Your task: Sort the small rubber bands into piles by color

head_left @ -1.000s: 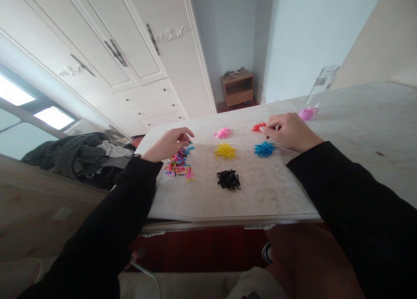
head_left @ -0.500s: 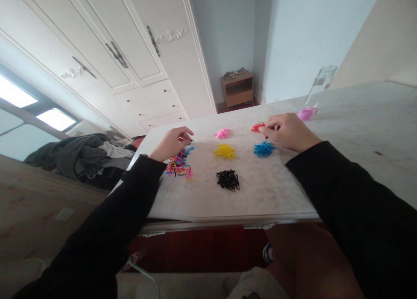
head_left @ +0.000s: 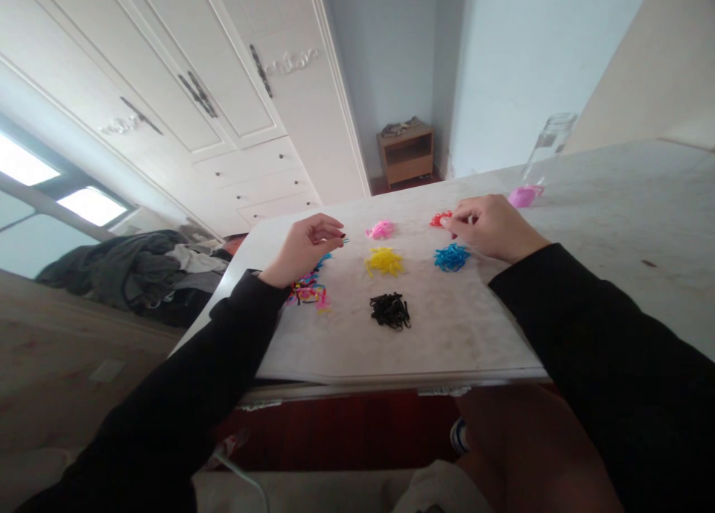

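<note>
My left hand [head_left: 310,249] is closed in a pinch above the mixed pile of small coloured rubber bands [head_left: 313,293], partly covering it. From its fingertips sticks a tiny bluish rubber band [head_left: 346,240]. Over at the red rubber bands [head_left: 439,220], my right hand [head_left: 487,225] has its fingertips pressed together at the pile's right side; what they hold, if anything, is hidden. Just below that hand lies the blue rubber band pile [head_left: 452,257]. Between the hands are pink [head_left: 380,229], yellow [head_left: 384,261] and black [head_left: 389,311] piles of rubber bands.
The piles lie on a pale, stained tabletop [head_left: 335,342]. A clear glass bottle [head_left: 550,144] stands at the back right beside a pink object [head_left: 523,196]. Dark clothes [head_left: 128,271] are heaped to the left. A wooden nightstand [head_left: 407,155] is beyond the table.
My left hand has moved right, away from the mixed pile, with the small rubber band in its fingertips. My right hand stays by the red rubber bands, almost unmoved.
</note>
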### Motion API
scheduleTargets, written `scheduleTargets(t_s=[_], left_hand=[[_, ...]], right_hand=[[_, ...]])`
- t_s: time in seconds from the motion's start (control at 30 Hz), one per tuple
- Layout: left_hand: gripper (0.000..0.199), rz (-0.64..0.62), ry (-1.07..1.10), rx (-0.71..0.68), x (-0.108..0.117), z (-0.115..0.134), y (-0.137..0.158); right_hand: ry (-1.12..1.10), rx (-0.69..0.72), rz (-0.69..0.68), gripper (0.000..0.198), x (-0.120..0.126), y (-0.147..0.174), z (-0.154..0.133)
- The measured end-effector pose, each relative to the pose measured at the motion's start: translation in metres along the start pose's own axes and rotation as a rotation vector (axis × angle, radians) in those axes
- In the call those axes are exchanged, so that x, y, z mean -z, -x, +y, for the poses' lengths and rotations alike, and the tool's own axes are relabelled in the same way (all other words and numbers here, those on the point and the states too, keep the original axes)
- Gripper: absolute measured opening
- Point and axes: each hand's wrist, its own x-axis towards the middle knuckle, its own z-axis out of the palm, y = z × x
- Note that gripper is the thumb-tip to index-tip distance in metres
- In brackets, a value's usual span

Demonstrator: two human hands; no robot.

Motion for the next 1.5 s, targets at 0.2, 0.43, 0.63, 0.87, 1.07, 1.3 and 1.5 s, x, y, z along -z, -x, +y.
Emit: scheduleTargets(t_s=[0.2,0.43,0.63,0.87,1.07,1.3,1.5], left_hand=[[0.021,0.011,0.112,-0.086,-0.024,0.027,0.018],[0.023,0.017,0.153,-0.071,-0.033,0.037,0.030],[0.022,-0.020,0.229,-0.098,-0.038,0.039,0.033],[0.028,-0.055,0.161,-0.084,-0.039,0.040,0.035],[0.026,-0.026,0.156,-0.075,-0.040,0.033,0.032],[0.017,0.009,0.027,-0.121,-0.042,0.021,0.025],[0.010,-0.066,-0.059,-0.141,-0.043,0.022,0.025]], right_hand=[[-0.077,0.069,-0.005,0.028,-0.006,-0.001,-0.016],[-0.396,0.206,-0.254,0.020,-0.013,0.004,-0.055],[-0.466,0.259,-0.411,0.024,-0.017,0.006,-0.061],[-0.436,0.261,-0.416,0.026,-0.016,0.007,-0.061],[-0.358,0.184,-0.189,0.023,-0.016,0.005,-0.056],[-0.118,0.103,0.038,0.029,-0.021,0.001,-0.048],[-0.062,0.099,0.044,0.029,-0.020,0.001,-0.046]])
